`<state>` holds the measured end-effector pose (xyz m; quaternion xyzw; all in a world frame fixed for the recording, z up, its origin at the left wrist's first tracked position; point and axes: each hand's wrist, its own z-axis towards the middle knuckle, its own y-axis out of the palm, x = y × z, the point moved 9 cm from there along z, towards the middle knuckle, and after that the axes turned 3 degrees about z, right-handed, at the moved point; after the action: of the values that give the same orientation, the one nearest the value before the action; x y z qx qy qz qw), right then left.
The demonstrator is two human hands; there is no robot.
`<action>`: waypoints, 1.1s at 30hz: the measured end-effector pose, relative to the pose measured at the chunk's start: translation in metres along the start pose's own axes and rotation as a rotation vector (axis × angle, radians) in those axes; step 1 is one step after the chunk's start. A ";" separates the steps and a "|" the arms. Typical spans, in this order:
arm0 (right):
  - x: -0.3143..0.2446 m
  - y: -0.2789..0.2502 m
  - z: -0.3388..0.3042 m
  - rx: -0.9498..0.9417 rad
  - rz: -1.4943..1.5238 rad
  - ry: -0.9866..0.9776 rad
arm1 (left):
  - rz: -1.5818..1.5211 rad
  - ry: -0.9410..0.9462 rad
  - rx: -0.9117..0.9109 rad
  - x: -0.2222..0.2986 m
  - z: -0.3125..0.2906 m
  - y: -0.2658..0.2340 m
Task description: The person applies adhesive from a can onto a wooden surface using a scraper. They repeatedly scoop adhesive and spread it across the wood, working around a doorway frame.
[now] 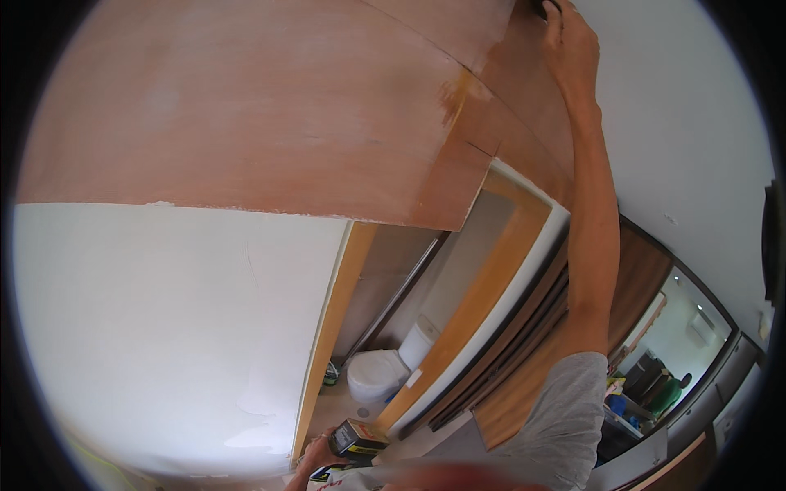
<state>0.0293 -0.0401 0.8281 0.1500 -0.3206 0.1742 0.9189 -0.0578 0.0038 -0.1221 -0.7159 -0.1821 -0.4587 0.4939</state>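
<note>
Right hand raised to the top of the plywood panel, left hand low with a small box.

We reach our right hand (571,45) up to the upper edge of the plywood panel (270,114), fingers curled over a small dark object (544,6) we cannot identify; that hand is the nearer one. The panel's long axis runs leftward from there, above the white wall (164,327). Far below the panel, our left hand (315,452) holds a small dark box (357,438).

Right arm stretched overhead, right hand (571,45) curled; left hand (315,452) low, gripping.
</note>
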 end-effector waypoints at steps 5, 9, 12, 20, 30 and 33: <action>0.001 0.016 -0.003 0.015 -0.061 -0.046 | 0.007 0.029 0.078 -0.021 0.002 0.005; -0.022 0.018 -0.021 -0.011 0.013 -0.161 | -0.013 0.108 0.097 -0.028 0.008 0.005; -0.024 -0.003 -0.023 -0.028 0.094 -0.081 | -0.029 0.151 0.078 -0.023 0.010 0.000; -0.010 0.007 0.000 -0.054 -0.103 0.006 | -0.050 0.088 0.050 -0.004 0.001 -0.020; -0.078 -0.007 -0.082 -0.216 -0.135 0.116 | 0.017 0.094 -0.024 -0.024 0.016 -0.002; -0.106 -0.015 -0.108 -0.220 -0.068 0.088 | 0.010 0.130 -0.012 -0.021 0.016 -0.003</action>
<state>0.0161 -0.0357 0.6768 0.0513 -0.2921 0.1133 0.9483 -0.0636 0.0229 -0.1393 -0.6884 -0.1431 -0.5028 0.5028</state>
